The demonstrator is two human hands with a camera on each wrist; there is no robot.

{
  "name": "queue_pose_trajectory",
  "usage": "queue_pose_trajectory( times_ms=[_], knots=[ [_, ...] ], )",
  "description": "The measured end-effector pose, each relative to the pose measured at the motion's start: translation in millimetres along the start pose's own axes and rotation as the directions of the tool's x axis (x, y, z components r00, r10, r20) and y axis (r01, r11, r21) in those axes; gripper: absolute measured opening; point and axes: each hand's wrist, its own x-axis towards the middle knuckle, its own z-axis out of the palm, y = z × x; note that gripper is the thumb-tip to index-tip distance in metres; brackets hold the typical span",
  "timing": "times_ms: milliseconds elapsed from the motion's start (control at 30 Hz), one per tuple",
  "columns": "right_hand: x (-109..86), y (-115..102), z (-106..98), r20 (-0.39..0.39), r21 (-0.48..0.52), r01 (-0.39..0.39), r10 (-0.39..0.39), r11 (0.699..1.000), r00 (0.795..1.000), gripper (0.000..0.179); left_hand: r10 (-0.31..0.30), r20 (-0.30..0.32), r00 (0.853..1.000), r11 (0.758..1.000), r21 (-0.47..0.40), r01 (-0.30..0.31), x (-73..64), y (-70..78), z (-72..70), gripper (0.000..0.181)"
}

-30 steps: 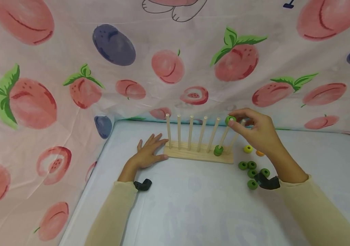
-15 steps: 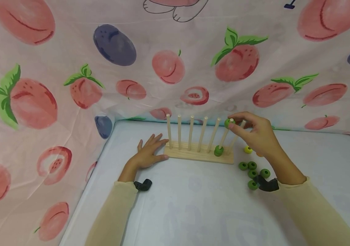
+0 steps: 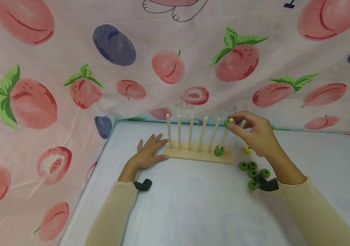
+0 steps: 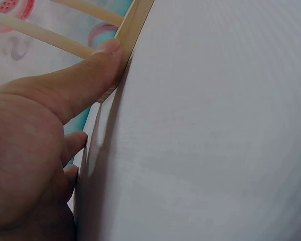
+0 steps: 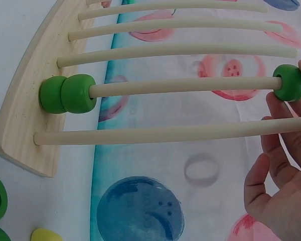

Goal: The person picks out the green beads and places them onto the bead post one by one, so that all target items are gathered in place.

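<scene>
A wooden stand (image 3: 193, 155) with a row of several upright pegs sits on the table. My left hand (image 3: 146, 153) lies at its left end, fingers spread; in the left wrist view the thumb (image 4: 93, 75) rests on the base's end. Thumb and fingers of my right hand (image 3: 258, 131) pinch a green bead (image 5: 290, 83) threaded over the top of the second peg from the right (image 5: 190, 85). Two green beads (image 5: 65, 94) are stacked at the foot of that same peg. The outermost right peg (image 5: 165, 131) passes close by the right hand's fingers and carries no bead.
Several loose green beads (image 3: 251, 165) lie right of the stand, some near the black wrist camera (image 3: 267, 183). A yellow bead (image 3: 248, 149) and a partly hidden orange bead (image 3: 259, 154) lie behind them. A fruit-printed cloth (image 3: 193, 68) hangs behind the table.
The right hand has lowered slightly, bringing the green bead a little down over the peg's tip. Over the last half second it has barely moved. The left hand stays in place.
</scene>
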Motion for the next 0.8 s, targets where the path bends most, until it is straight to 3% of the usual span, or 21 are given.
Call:
queue_pose_trajectory(
  times_ms=[433,800],
  knots=[
    [-2.0,7.4,-4.7,0.015,-0.047,-0.001,0.001,0.999,1.0,0.031,-0.003,-0.002,1.0,1.0,0.0,0.003,0.0,-0.2,0.3,0.074],
    [-12.3,30.2,-23.5,0.199,-0.168,-0.011,0.045,0.986,0.979,0.029,-0.001,-0.002,1.0,1.0,0.0,0.001,0.0,0.6,0.0,0.075]
  ],
)
